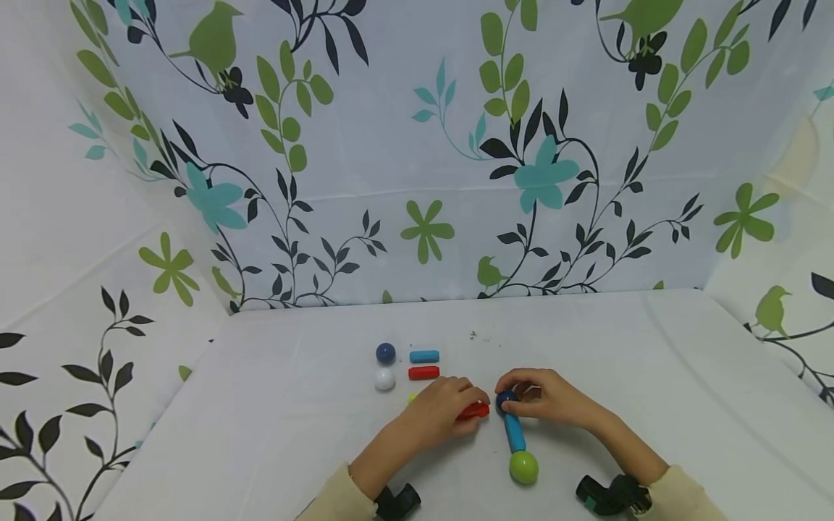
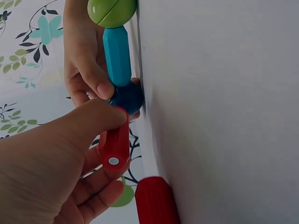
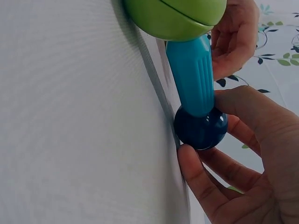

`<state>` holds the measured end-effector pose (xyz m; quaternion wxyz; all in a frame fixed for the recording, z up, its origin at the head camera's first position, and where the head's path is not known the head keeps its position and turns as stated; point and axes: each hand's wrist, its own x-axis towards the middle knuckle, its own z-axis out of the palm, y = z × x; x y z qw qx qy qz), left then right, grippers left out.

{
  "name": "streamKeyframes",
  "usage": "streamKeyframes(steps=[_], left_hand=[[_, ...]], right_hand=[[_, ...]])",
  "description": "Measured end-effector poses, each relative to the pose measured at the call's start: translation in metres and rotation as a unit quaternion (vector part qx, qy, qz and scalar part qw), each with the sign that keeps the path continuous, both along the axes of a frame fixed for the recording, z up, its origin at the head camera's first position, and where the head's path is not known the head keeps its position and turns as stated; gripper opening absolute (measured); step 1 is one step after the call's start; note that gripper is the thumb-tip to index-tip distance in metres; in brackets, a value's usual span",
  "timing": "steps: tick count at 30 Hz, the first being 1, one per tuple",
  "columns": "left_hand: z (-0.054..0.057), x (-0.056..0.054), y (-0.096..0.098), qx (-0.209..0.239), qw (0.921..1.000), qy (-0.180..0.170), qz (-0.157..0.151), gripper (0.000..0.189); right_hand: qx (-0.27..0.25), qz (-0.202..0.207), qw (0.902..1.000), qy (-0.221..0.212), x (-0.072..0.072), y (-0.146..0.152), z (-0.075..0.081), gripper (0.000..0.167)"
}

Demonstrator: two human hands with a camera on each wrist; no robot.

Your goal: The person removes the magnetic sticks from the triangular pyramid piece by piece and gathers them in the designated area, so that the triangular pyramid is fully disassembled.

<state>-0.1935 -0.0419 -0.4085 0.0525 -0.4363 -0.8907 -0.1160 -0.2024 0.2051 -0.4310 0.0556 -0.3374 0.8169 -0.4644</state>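
Observation:
Between its thumb and fingers my left hand (image 1: 445, 411) pinches a red rod (image 2: 114, 144) with a silvery round dot on its end. Close by, my right hand (image 1: 546, 396) grips a dark blue ball (image 3: 201, 128). That ball joins a light blue rod (image 1: 515, 433), whose other end meets a green ball (image 1: 524, 467) on the table. In the left wrist view the red rod's far end overlaps the dark blue ball; I cannot tell whether they touch.
Beyond my left hand lie another dark blue ball (image 1: 386, 353), a white ball (image 1: 384, 379), a light blue rod (image 1: 424, 357) and a red rod (image 1: 423, 373). A yellow-green piece (image 1: 413, 398) is mostly hidden by that hand. A patterned cloth (image 1: 365, 166) hangs behind the white table (image 1: 293, 449).

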Motion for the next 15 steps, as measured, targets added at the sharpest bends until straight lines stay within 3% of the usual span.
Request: streamKeyframes(steps=[9, 15], left_hand=[[0.002, 0.007, -0.021, 0.017, 0.9998, -0.011, 0.007, 0.026], [0.002, 0.010, -0.036, 0.014, 0.9997, -0.017, -0.004, 0.027]], right_hand=[[-0.003, -0.001, 1.0000, 0.000, 0.000, -0.001, 0.001, 0.023], [-0.004, -0.005, 1.0000, 0.001, 0.000, 0.000, 0.000, 0.023]])
